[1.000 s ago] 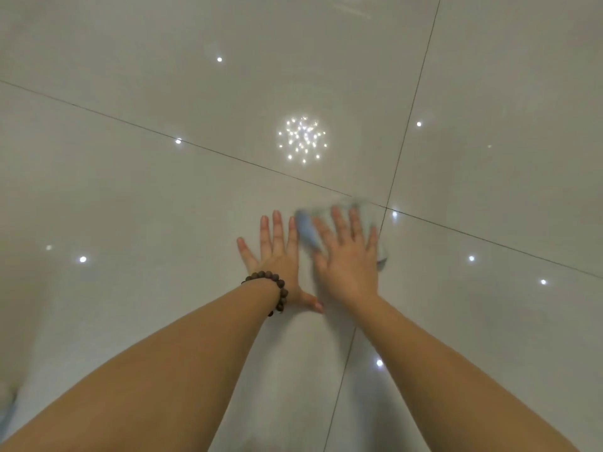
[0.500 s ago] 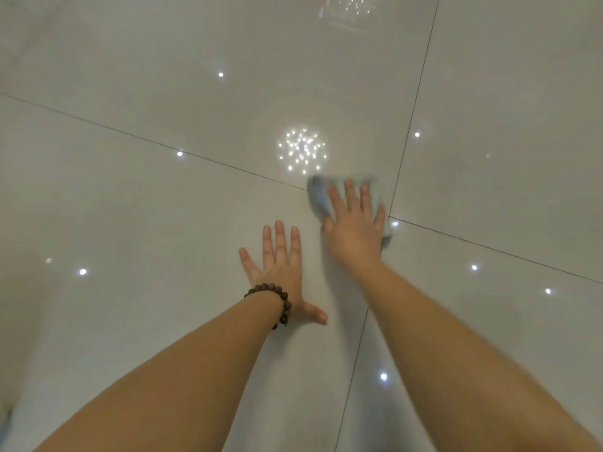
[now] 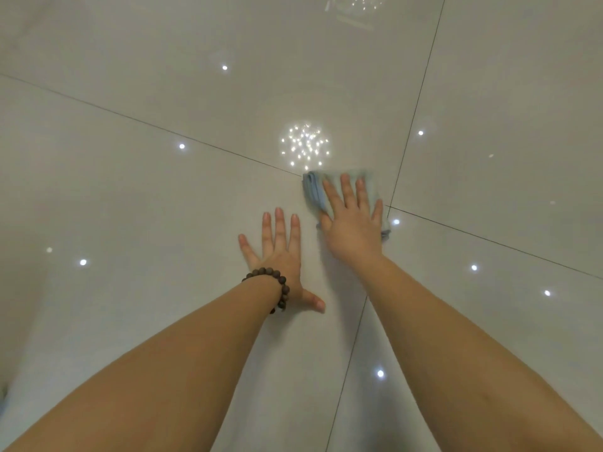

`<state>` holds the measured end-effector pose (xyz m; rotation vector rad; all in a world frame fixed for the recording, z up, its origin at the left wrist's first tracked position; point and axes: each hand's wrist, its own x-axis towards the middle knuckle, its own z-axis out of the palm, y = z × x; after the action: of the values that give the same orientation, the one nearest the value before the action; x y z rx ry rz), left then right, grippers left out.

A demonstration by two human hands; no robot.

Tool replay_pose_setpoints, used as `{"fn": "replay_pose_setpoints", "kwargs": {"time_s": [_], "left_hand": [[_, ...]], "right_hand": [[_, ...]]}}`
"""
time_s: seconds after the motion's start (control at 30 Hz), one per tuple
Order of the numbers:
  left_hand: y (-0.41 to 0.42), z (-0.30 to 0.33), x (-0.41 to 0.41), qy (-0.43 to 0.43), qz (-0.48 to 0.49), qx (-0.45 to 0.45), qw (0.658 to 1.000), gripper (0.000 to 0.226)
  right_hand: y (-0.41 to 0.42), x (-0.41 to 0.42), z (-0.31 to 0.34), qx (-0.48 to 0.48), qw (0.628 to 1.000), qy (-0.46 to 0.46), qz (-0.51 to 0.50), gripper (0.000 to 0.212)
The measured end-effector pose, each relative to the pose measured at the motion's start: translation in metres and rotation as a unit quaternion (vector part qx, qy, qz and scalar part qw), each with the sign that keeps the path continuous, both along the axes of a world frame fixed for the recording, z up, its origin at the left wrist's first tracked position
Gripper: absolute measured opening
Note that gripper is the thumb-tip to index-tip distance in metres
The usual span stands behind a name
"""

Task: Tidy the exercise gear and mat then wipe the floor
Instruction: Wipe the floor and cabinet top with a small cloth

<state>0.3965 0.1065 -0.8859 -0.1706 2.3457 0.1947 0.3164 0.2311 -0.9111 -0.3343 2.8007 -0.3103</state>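
Here the left hand (image 3: 279, 252), a bead bracelet (image 3: 275, 285) at its wrist, lies flat on the glossy tiled floor (image 3: 130, 207), its grip wide and holding nothing. At its two o'clock, just beside it, the right hand (image 3: 354, 226) presses straight, spread fingers on a folded blue cloth (image 3: 313, 189) lying where the tile seams cross.

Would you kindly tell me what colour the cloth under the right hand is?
Light blue; the cloth shows best in the head view.
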Motion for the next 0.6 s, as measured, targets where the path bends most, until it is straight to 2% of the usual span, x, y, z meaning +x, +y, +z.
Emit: {"fn": "replay_pose_setpoints", "kwargs": {"time_s": [0.07, 0.13, 0.27, 0.4, 0.5, 0.6], "left_hand": [[0.000, -0.001, 0.000, 0.003, 0.000, 0.009, 1.000, 0.164], [-0.001, -0.002, -0.001, 0.008, 0.004, 0.012, 1.000, 0.165], [0.000, -0.003, 0.000, 0.003, -0.002, 0.000, 1.000, 0.165], [0.000, -0.005, 0.000, 0.005, -0.002, -0.006, 1.000, 0.165], [0.000, -0.005, -0.001, 0.006, -0.001, -0.009, 1.000, 0.165], [-0.001, -0.004, -0.002, 0.014, -0.005, -0.014, 1.000, 0.165]], "right_hand": [[0.021, 0.072, 0.001, -0.002, 0.999, 0.044, 0.013, 0.062], [0.041, 0.122, 0.002, 0.007, 0.999, 0.046, 0.023, 0.065], [0.035, 0.065, 0.001, 0.051, 0.998, 0.014, 0.045, 0.061], [0.000, -0.029, 0.002, 0.004, 1.000, -0.010, -0.021, 0.059], [-0.002, -0.022, 0.003, 0.010, 1.000, -0.004, -0.011, 0.061], [0.051, 0.030, 0.004, 0.018, 0.998, 0.017, 0.051, 0.061]]}}
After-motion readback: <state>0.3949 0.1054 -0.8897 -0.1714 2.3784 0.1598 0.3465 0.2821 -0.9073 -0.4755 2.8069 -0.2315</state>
